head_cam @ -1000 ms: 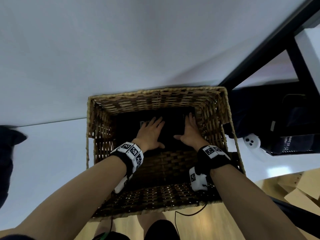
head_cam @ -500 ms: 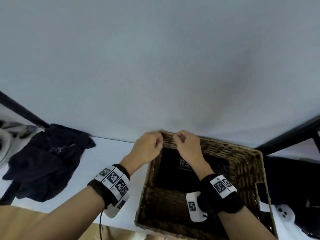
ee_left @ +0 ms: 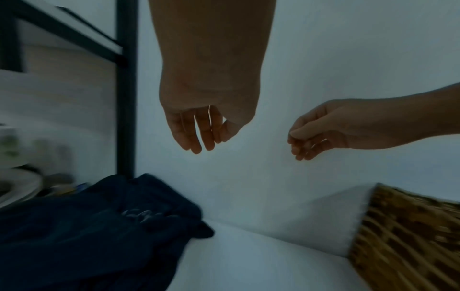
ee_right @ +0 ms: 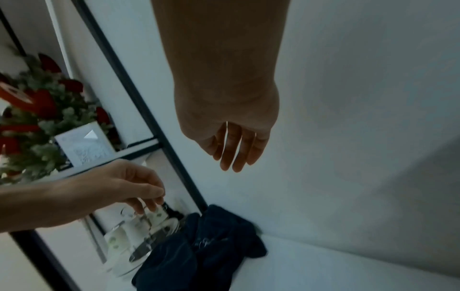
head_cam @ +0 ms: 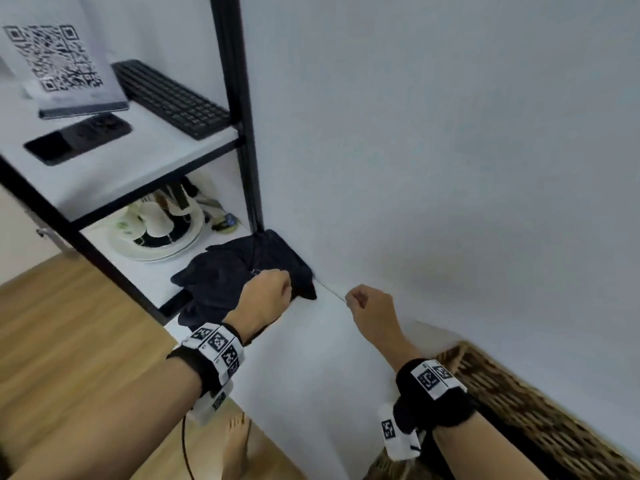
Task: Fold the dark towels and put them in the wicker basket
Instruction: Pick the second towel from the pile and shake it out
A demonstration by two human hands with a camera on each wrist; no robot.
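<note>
A white counter (head_cam: 311, 358) runs along a pale wall beside a black shelf frame (head_cam: 239, 133). Both the left hand (head_cam: 265, 299) and right hand (head_cam: 372, 308) hang loosely curled and empty, the left just above the crumpled dark towel (head_cam: 221, 275), apparently reaching to lift it for folding. The wicker basket (head_cam: 512, 410) sits behind the right wrist; only the left wrist view shows clear air between fingers (ee_left: 196, 135) and towel.

Both bare forearms reach forward, each wrist wrapped in a black band carrying white marker tiles. The left hand (head_cam: 265, 296) is farther out and to the left, knuckles up, its fingers (ee_left: 193, 133) hanging down, loosely curled, holding nothing. The right hand (head_cam: 370, 306) hovers just to its right, a gap between the two, wrist a little lower; its fingers (ee_right: 234, 151) droop loosely with the thumb tucked near the forefinger, and nothing is held. A bare foot (head_cam: 235, 441) shows below, between the arms
</note>
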